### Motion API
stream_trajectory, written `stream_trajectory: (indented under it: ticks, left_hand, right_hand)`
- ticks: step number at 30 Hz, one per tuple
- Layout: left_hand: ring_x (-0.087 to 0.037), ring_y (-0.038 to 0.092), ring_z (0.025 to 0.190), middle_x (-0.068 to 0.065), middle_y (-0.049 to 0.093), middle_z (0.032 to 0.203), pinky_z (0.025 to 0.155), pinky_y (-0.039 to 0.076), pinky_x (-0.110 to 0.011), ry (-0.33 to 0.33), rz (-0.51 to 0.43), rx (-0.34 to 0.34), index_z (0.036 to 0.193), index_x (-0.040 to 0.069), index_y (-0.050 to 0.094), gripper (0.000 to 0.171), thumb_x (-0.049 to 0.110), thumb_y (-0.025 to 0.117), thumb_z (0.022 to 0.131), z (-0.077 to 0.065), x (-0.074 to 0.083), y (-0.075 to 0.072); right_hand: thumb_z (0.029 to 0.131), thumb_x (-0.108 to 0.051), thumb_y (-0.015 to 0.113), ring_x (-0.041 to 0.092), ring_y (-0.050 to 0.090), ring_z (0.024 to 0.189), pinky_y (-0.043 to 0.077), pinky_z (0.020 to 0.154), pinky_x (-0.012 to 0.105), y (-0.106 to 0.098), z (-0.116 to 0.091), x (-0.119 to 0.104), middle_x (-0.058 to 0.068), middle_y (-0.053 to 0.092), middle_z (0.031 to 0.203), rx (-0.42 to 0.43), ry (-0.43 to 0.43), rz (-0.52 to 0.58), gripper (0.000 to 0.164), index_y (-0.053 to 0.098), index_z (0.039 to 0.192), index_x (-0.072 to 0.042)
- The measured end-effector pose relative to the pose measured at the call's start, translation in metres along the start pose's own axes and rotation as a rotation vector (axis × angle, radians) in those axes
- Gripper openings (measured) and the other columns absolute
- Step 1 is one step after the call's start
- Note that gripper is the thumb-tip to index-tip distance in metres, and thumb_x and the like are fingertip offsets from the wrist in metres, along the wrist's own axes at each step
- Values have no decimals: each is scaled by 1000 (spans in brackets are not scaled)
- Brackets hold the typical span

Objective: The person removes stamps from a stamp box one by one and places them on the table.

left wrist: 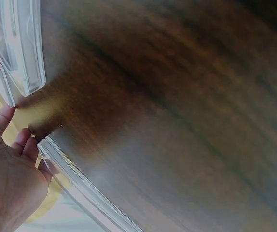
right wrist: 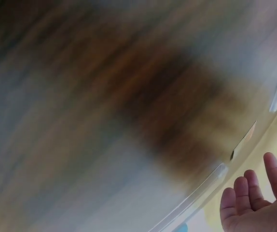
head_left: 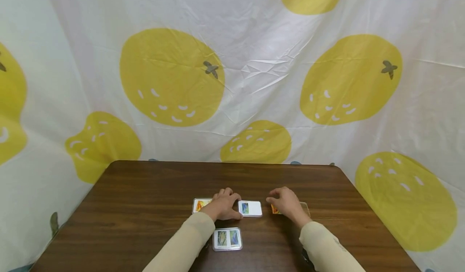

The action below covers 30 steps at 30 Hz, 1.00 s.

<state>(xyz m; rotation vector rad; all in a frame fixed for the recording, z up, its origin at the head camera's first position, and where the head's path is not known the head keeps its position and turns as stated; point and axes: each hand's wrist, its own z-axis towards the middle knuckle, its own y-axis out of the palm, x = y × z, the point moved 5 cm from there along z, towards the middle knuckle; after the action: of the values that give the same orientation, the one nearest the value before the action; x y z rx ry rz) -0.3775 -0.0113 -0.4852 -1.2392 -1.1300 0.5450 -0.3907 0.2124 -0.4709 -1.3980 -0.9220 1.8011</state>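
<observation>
My left hand [head_left: 223, 206] pinches the left end of a clear plastic card case [head_left: 256, 208] between thumb and index finger. A blue-green picture shows on the left half of that case, white on the rest. Under and left of this hand lies another case [head_left: 197, 203] with an orange picture, partly covered. My right hand [head_left: 287, 202] hovers with loosely bent fingers over a small orange-red card [head_left: 275, 210]. In the right wrist view the card [right wrist: 244, 139] lies apart from the fingers. A clear case [head_left: 306, 208] shows beyond that hand, mostly hidden.
Nearer to me, a clear case [head_left: 227, 248] with two pictures side by side lies on the dark wooden table [head_left: 152, 191]. A white curtain with yellow fruit prints [head_left: 172, 78] hangs behind the table's far edge.
</observation>
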Motion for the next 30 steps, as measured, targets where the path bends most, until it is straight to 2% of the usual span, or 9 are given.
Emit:
stream_trajectory:
  ticks: [9, 13, 15, 16, 20, 30]
  left_hand:
    - [-28, 39, 125, -7, 44, 133, 106, 31, -46, -2, 8, -2, 128, 20, 58, 56, 48, 76, 83, 2, -2, 2]
    - [-28, 39, 125, -8, 44, 132, 106, 31, -46, -2, 9, 3, 128, 20, 58, 56, 48, 76, 83, 3, -2, 3]
    - [-28, 39, 125, -8, 44, 132, 107, 31, -46, -3, 7, 2, 128, 20, 58, 56, 48, 76, 83, 2, -2, 2]
    - [-28, 39, 125, -8, 44, 133, 107, 31, -46, -3, 4, 0, 128, 20, 58, 56, 48, 76, 83, 2, -2, 2]
    - [-28, 39, 125, -8, 44, 133, 107, 31, -46, -4, 8, -1, 128, 20, 58, 56, 48, 76, 83, 2, -1, 1]
    - [-28, 40, 125, -9, 45, 132, 107, 31, -47, 1, 13, 4, 128, 20, 59, 56, 48, 76, 82, 3, -2, 2]
  right_hand:
    - [88, -21, 75, 35, 62, 102, 46, 92, 52, 1, -1, -17, 14, 68, 104, 5, -26, 38, 19, 75, 98, -5]
    - [89, -22, 74, 29, 67, 69, 50, 83, 46, 6, 0, -21, 12, 67, 98, -9, -3, 75, 20, 75, 100, -5]
    - [89, -23, 74, 27, 65, 68, 50, 82, 46, 8, 1, -22, 11, 66, 98, -7, -2, 75, 20, 75, 99, -6]
    - [89, -24, 74, 28, 66, 70, 49, 84, 46, 9, 1, -23, 12, 66, 99, -9, 3, 79, 20, 75, 100, -6]
    - [88, -25, 74, 32, 61, 102, 45, 93, 50, 13, 1, -27, 12, 66, 103, 1, -24, 56, 20, 75, 97, -7]
    - [88, -25, 74, 35, 59, 109, 43, 96, 52, 22, 2, -37, 12, 67, 106, -39, -64, 64, 22, 75, 99, -7]
